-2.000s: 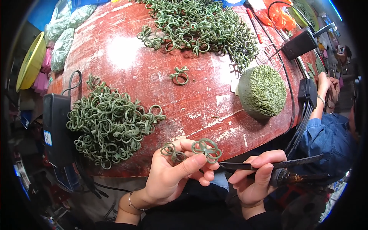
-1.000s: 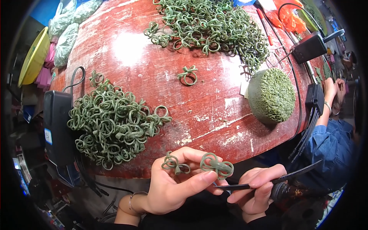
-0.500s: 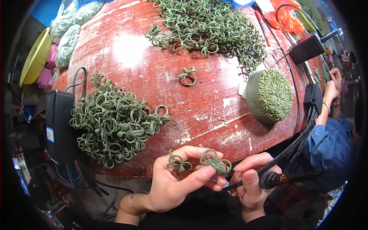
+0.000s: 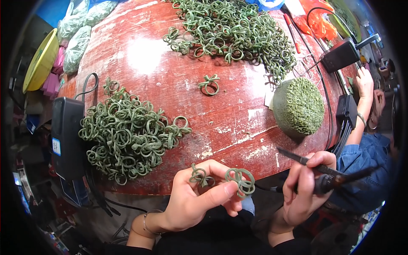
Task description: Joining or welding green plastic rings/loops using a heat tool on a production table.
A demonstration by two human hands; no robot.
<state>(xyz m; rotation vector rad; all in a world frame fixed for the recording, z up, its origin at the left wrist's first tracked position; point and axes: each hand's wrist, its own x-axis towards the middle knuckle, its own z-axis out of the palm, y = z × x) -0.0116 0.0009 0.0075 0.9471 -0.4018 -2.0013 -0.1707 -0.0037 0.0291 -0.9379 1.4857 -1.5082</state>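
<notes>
Left hand (image 4: 202, 197) up over the near table edge, thumb and fingers pinched on a green ring (image 4: 241, 182) with several loops. A second ring (image 4: 200, 175) sits further back against the fingers of that hand; can't tell exactly how it's held. Right hand (image 4: 301, 191) is off to the side, fingers clamped on a thin dark tool (image 4: 293, 156), its narrow tip pointing up and left over the table, apart from the rings. A thick black handle (image 4: 325, 183) runs through the same grip, its dark far end pointing right and blurred. Bracelet (image 4: 145, 223) on the left wrist. Table (image 4: 178, 83) is red, scuffed, with a bright glare patch. One heap of green rings (image 4: 127, 136) at its left, bigger heap (image 4: 236, 32) at the far side, one loose ring (image 4: 209, 80) lying alone between them. Round green block (image 4: 299, 108), rough-faced, tilted, on the right part of the table. Black box (image 4: 68, 140) at the left edge, just beside the near heap. Red pen (image 4: 292, 34) and orange bag (image 4: 321, 19) far right, black adapter (image 4: 340, 56) below them. Yellow basin (image 4: 41, 61) and clear bags (image 4: 77, 49) of green stuff far left. Co-worker's hand (image 4: 364, 83) and blue sleeve (image 4: 361, 155) at the right, well apart from the rings being held.
</notes>
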